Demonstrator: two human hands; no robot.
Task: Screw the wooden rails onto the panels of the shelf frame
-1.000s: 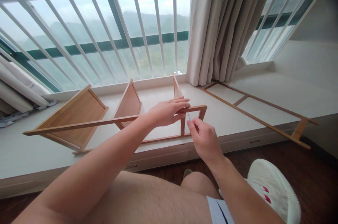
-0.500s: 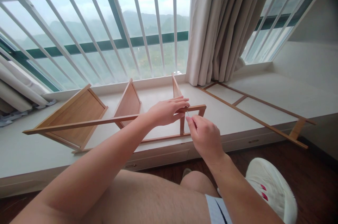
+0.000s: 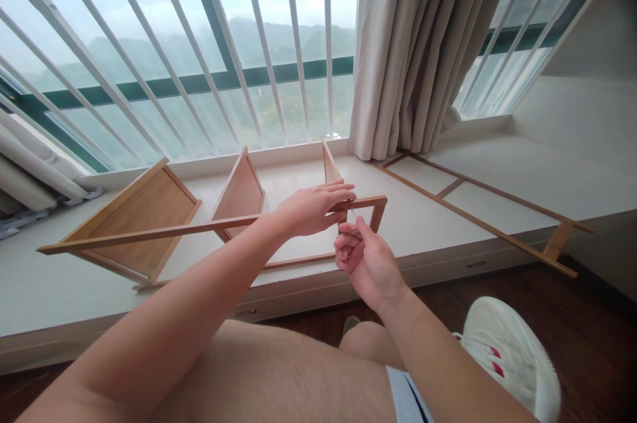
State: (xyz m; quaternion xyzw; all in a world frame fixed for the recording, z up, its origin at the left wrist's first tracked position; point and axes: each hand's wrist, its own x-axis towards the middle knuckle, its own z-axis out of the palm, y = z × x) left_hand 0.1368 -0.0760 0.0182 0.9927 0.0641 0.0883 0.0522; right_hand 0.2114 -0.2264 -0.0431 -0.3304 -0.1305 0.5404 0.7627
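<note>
A wooden shelf frame (image 3: 159,235) lies on its side on the white window ledge, with three wooden shelf boards standing up from it: a large one (image 3: 142,210) at the left, a middle one (image 3: 241,187) and a narrow one (image 3: 329,164). My left hand (image 3: 318,206) grips the upper rail near its right end, fingers over the top and thumb below. Just under that spot, my right hand (image 3: 365,257) is closed on a thin metal Allen key (image 3: 353,213), its tip up against the rail's underside. The exact screw is hidden.
A second ladder-like wooden frame (image 3: 448,200) lies at the right, its end overhanging the ledge (image 3: 298,174). Behind are a white railing (image 3: 263,44) and a beige curtain (image 3: 393,51). Drawer fronts (image 3: 442,270) run below the ledge, and a white shoe (image 3: 507,356) is at lower right.
My right hand has turned over, with its palm and curled fingers now showing, while the Allen key stays at the rail. My left hand keeps its grip in the same place.
</note>
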